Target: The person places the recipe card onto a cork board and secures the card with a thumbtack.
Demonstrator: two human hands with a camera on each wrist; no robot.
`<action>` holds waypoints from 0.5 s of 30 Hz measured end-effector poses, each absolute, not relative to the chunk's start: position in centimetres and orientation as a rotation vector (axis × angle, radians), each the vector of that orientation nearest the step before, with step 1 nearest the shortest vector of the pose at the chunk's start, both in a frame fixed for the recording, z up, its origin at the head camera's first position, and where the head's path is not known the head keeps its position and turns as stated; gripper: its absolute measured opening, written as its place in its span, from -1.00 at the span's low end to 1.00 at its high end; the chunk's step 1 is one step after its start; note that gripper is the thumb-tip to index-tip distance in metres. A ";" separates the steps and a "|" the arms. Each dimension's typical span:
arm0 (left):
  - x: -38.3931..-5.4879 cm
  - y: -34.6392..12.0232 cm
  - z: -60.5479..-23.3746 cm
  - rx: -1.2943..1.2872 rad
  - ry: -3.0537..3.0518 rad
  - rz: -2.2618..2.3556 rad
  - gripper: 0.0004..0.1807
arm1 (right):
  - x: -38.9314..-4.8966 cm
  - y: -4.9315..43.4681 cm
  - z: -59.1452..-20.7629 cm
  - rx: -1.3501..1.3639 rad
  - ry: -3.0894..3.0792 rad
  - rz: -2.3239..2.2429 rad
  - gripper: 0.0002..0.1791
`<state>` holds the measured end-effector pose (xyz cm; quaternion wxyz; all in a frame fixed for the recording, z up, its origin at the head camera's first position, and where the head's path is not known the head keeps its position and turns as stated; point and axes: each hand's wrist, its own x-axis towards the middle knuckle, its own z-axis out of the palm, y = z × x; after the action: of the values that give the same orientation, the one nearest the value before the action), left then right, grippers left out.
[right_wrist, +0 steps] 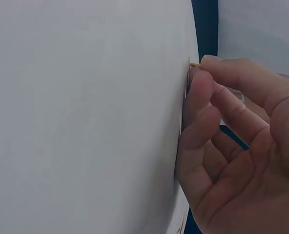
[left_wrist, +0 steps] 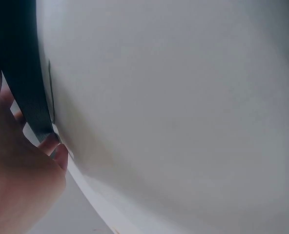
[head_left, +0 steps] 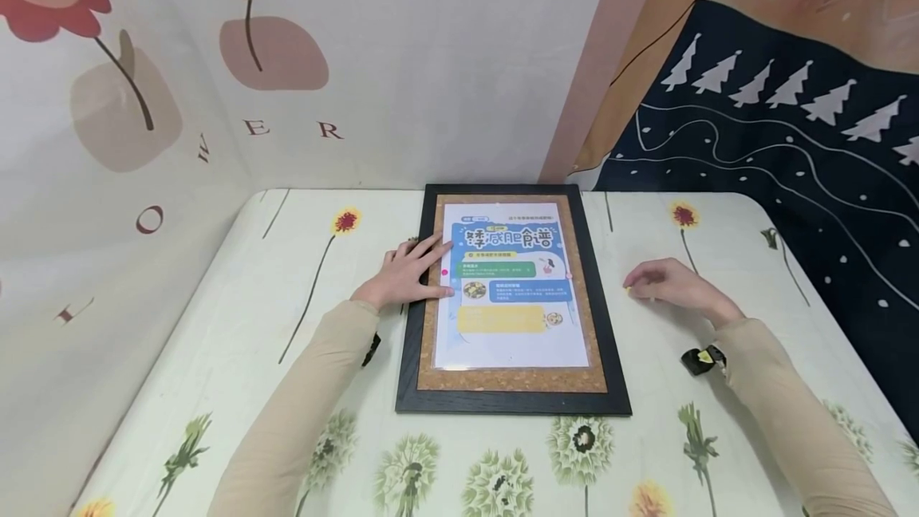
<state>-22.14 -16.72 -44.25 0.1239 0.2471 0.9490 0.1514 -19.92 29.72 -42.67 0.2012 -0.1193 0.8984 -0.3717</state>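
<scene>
A printed sheet [head_left: 517, 349] with Chinese text and colored boxes lies on a cork board [head_left: 513, 380] framed in black [head_left: 513, 402]. Pink round spots, seemingly pin heads, show at the sheet's left and right edges. My left hand [head_left: 402, 274] rests with spread fingers across the frame's left side, fingertips on the sheet; the left wrist view shows this hand [left_wrist: 22, 180] against the dark frame edge. To the right of the board, my right hand [head_left: 671, 284] pinches a small yellow push pin [right_wrist: 194, 64] between thumb and fingertip, close to the tabletop.
The table wears a white cloth [head_left: 316, 397] printed with flowers and dandelions. Behind it hangs a pale curtain [head_left: 431, 86] with flower shapes and letters. A dark cloth [head_left: 775, 134] with white trees hangs at the right. A small black device [head_left: 700, 360] sits by the right wrist.
</scene>
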 end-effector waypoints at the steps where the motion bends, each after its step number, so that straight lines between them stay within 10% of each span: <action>1: -22.2 -16.7 -44.2 0.720 2.768 0.439 -0.02 | -20.0 29.7 -42.7 -0.339 2.511 -1.045 -0.77; 15: -22.2 -16.7 -44.2 0.711 2.770 0.421 -0.01 | -20.4 29.3 -43.0 -0.345 2.513 -1.074 -0.81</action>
<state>-22.23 -16.71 -44.25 0.1252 0.2439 0.9508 0.1444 -20.38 29.26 -42.97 0.1925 -0.1228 0.8952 -0.3827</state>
